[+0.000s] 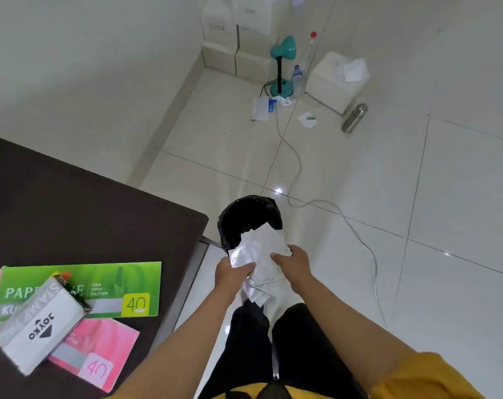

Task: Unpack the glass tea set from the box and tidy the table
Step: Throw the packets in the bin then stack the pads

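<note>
Both my hands hold a crumpled bundle of white wrapping sheets [259, 251] just above the near rim of a waste bin lined with a black bag [244, 220] on the floor. My left hand [233, 273] grips the bundle's left side, fingers curled over it. My right hand [292, 259] grips its right side, thumb on top. The far end of the sheets hangs over the bin's opening. No glass tea set or its box is in view.
A dark brown table [86, 203] is at the left, its corner close to the bin. On it lie a green paper pack [106, 286], a pink paper pack [100, 349] and a white stamp-pad box [40, 326]. A teal desk lamp [282, 64], cable, flask [355, 118] and white boxes stand on the tiled floor beyond.
</note>
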Demonstrator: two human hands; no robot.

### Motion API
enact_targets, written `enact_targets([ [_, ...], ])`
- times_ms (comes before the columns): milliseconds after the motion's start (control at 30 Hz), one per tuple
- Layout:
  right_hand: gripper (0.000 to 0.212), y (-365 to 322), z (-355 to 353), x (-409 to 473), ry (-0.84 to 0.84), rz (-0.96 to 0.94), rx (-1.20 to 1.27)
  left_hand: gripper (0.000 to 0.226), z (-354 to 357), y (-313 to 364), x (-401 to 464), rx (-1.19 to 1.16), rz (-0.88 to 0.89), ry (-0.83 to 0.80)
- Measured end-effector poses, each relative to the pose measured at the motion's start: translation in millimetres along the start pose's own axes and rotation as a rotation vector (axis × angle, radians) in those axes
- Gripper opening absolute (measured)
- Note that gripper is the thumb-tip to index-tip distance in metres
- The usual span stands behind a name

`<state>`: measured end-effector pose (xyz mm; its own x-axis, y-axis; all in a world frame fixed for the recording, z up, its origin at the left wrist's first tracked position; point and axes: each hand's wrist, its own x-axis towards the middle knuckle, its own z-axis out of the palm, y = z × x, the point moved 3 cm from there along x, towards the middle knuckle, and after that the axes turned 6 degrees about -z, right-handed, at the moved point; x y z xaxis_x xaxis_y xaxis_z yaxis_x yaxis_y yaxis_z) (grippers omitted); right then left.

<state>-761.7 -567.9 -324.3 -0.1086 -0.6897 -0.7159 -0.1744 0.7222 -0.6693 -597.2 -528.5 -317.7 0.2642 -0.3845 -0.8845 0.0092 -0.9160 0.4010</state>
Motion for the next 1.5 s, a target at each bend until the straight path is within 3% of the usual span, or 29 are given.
enact_targets([
  [100, 0.065, -9.2, 3.1, 29.2, 0.03, 0.063, -0.088, 0.087, 5.0, 18.7, 16.0, 0.014, -0.055, 0.05],
  [200, 0.085, -19.4, 0.1, 54.2, 0.015, 0.121, -0.153, 0.091, 9.2, 30.2, 24.3, 0.039, -0.099, 0.091],
  [400, 0.071, -32.1, -8.9, 77.1, -0.062, 0.12, -0.27, 0.077, 19.2, 35.5, 19.9, -0.042, -0.151, 0.153],
  [500, 0.046, -44.0, -12.0, 76.4, -0.126, 0.09, -0.336, 0.072, 33.0, 33.9, 10.0, -0.115, -0.167, 0.183],
  [567, 0.017, -55.4, -12.2, 75.2, -0.188, -0.001, -0.393, 0.068, 43.4, 39.3, -2.8, -0.17, -0.151, 0.206],
  [600, 0.014, -61.3, -12.0, 73.2, -0.221, -0.046, -0.415, 0.066, 48.4, 43.0, -10.3, -0.191, -0.14, 0.22],
  [700, 0.031, -81.3, -10.2, 64.5, -0.307, -0.124, -0.518, 0.053, 57.3, 49.2, -27.5, -0.273, -0.085, 0.307],
  [900, 0.003, -117.8, 17.2, 26.4, -0.434, -0.351, -0.504, 0.035, 49.2, 43.1, -65.4, -0.503, 0.0, 0.552],
  [1167, 0.013, -139.6, 78.4, -66.5, -0.703, -1.054, -0.532, 0.01, -9.4, 8.9, -117.5, -0.68, 0.109, 1.047],
  [1333, 0.025, -123.8, 133.0, -105.4, -0.868, -1.256, -0.707, 0.018, -58.6, -40.5, -144.4, -0.652, 0.085, 1.318],
  [1433, 0.054, -115.9, 163.7, -120.4, -0.891, -1.307, -1.006, 0.029, -86.2, -75.6, -154.0, -0.607, 0.021, 1.411],
  [1500, 0.077, -110.0, 180.4, -126.7, -0.869, -1.329, -1.19, 0.038, -104.1, -97.0, -155.0, -0.535, -0.009, 1.388],
])
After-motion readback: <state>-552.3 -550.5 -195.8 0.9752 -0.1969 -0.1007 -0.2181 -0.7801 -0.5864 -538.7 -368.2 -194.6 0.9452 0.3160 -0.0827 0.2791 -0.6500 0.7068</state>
